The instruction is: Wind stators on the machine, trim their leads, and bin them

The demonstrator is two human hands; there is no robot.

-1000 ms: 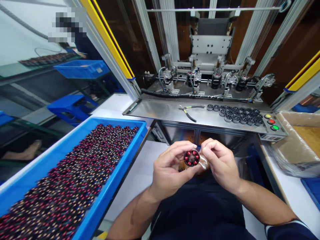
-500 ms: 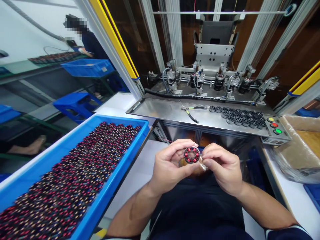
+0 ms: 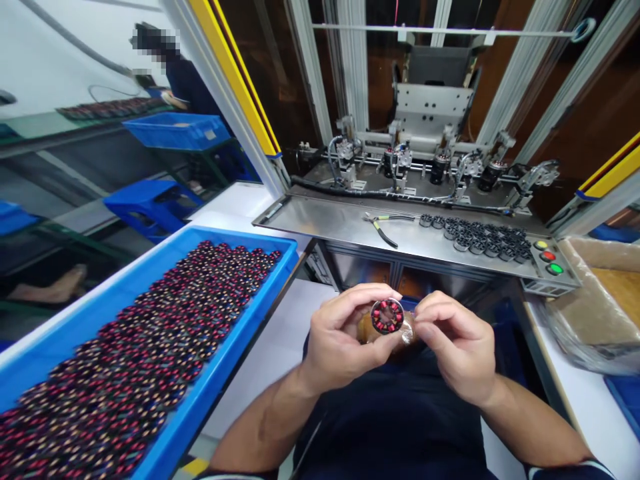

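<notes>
We have wound stator (image 3: 389, 327) in L hand (image 3: 343, 337), thumb & fingers gripping its edge, R. of blue crate (image 3: 240, 237). Rnd, dk ring; red coils abt. ctr. hole. R hand (image 3: 463, 347) pinched just beside; can't tell if holding anything.

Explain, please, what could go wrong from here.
The round black part with red windings is held only at its edge by the left grip, so it could slip and fall. The slim pliers with black and yellow-green handles lie close beside the small round black pieces; a bump might push these out of order. In the long blue plastic tray, the crowded black-and-red wound parts could perhaps scratch each other.
</notes>
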